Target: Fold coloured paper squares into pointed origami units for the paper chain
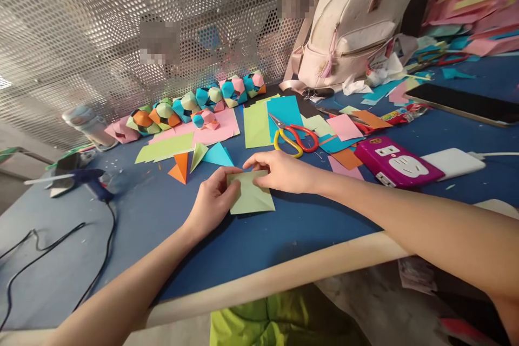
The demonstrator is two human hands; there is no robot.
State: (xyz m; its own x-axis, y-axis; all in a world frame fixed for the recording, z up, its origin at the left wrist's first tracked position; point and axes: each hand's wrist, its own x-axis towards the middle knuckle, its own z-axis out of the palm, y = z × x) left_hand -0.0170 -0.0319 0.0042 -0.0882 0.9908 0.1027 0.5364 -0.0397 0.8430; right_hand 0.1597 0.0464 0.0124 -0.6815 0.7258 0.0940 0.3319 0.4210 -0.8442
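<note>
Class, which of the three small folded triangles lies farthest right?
The blue triangle, nearest the red-and-yellow scissors; the pale green one sits between it and the orange one.

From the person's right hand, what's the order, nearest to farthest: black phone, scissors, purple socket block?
From the right hand, in the head view:
1. Scissors: just beyond it.
2. Purple socket block: off to the right.
3. Black phone: farther right and back.

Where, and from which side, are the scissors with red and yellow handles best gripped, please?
I'd take the scissors by both handle loops, right hand from the near side: the loops lie toward the person, while the blades point away and left.
</note>
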